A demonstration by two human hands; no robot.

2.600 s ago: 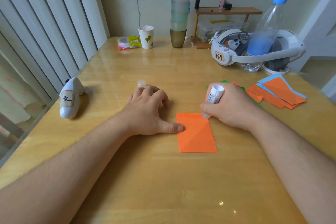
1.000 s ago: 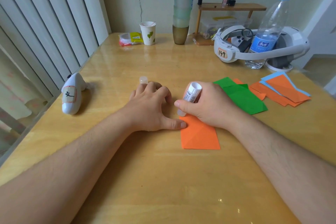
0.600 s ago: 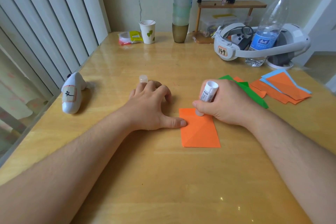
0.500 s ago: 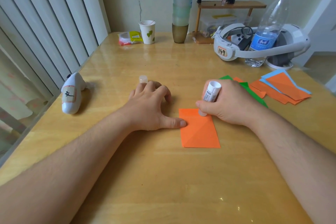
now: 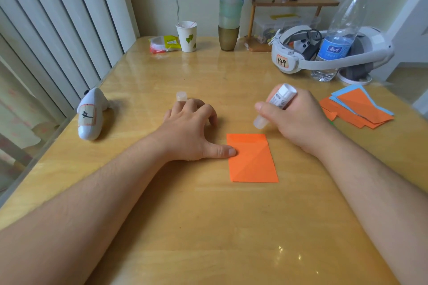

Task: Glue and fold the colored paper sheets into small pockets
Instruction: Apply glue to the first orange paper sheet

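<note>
So the folded orange paper [image 5: 252, 158] is lying flat on the wooden surface [image 5: 208, 227] right in front of the person, long axis running away from them toward the far wall, short edges near and far, with diagonal creases showing across it. The left hand [image 5: 190, 132] is resting palm down just left of it, fingers loosely curled onto the wood and the thumb stretched out sideways so the tip touches the sheet's left edge. The right hand [image 5: 298, 120] is wrapped around a glue stick [image 5: 275, 105], which is tilted with its glue end pointing down and to the left and its white base up and to the right. Half a second ago that tip was pressed on the top edge of the sheet; now it's lifted clear, hovering just past the far right corner, while the left hand and sheet haven't budged. The glue cap [image 5: 181, 96] stands upright just beyond the left fingers. Off to the right is a pile of orange and blue sheets [image 5: 356, 109]. The VR headset [image 5: 324, 53] at the back has a sticker reading "149", and a water bottle [image 5: 340, 37] with a blue label stands inside its band, the print too small to read. A white controller [image 5: 91, 118] by the blinds has a tag with a black scribble I can't make out.
</note>
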